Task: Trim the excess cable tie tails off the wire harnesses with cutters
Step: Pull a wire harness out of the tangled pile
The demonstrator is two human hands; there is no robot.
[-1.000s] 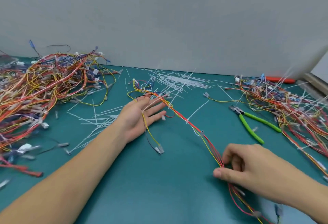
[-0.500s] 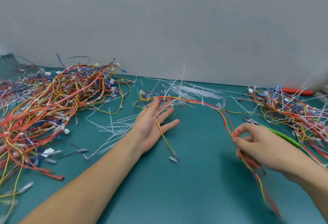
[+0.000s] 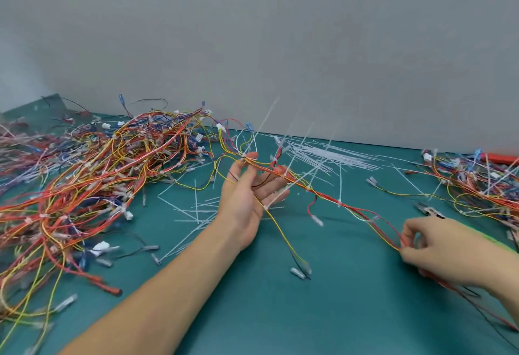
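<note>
The wire harness (image 3: 323,194) hangs stretched over the middle of the table (image 3: 323,312), draped across the flat, spread fingers of the left hand (image 3: 250,194) while the right hand (image 3: 438,250) pinches its red and yellow wires between thumb and fingertips near the right edge. Keeping that span taut should make the untrimmed white cable tie tails (image 3: 297,155) stand clear. The cutters (image 3: 429,210) lie untouched just beyond the right hand, which likely must let go to fetch them.

Right hand (image 3: 438,248) slid down and pulled the harness (image 3: 323,194) taut off the mat, while the left hand (image 3: 250,191) lifted, fingers spread under it.
</note>
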